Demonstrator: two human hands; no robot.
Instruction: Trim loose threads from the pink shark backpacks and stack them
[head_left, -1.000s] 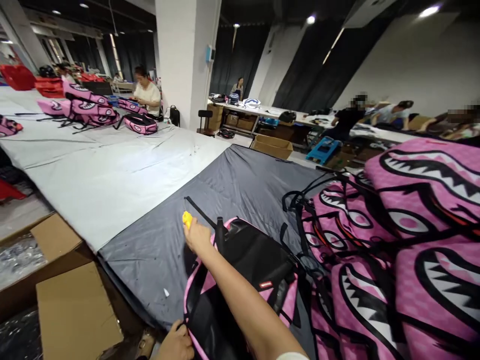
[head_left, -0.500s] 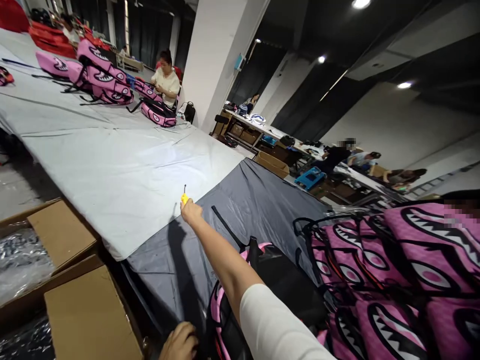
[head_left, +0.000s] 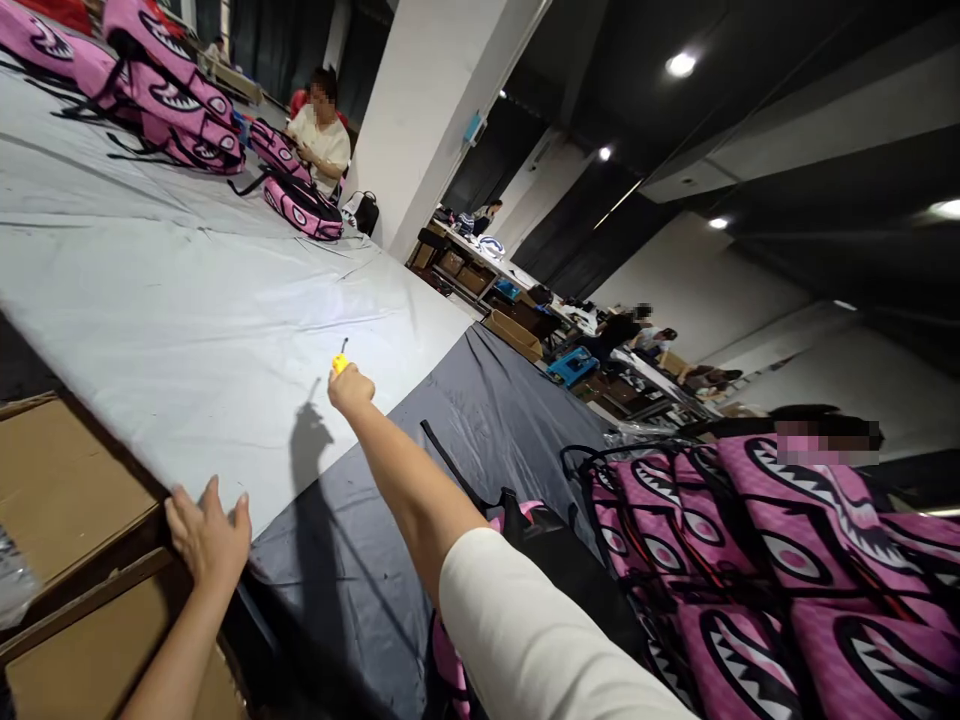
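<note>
My right hand (head_left: 352,388) is closed around a small yellow-handled tool (head_left: 340,363) with a thin dark shaft pointing up and away; its exact kind is too small to tell. That arm stretches out over the white table covering (head_left: 247,310). My left hand (head_left: 210,535) is open, fingers spread, at the near left edge of the white covering beside the cardboard boxes. Below my right arm lies a pink and black backpack (head_left: 570,560) on the grey covering (head_left: 487,400), partly hidden by my sleeve.
Pink backpacks with shark-mouth prints (head_left: 750,540) are piled at the right. More pink backpacks (head_left: 172,100) lie at the far left, near a seated person (head_left: 322,135). Open cardboard boxes (head_left: 67,490) stand at the left. A white pillar (head_left: 420,120) rises behind the table.
My left hand has come up and left from the lower edge, with its fingers now spread at the table edge. My right hand still holds the yellow tool, slightly further left in view.
</note>
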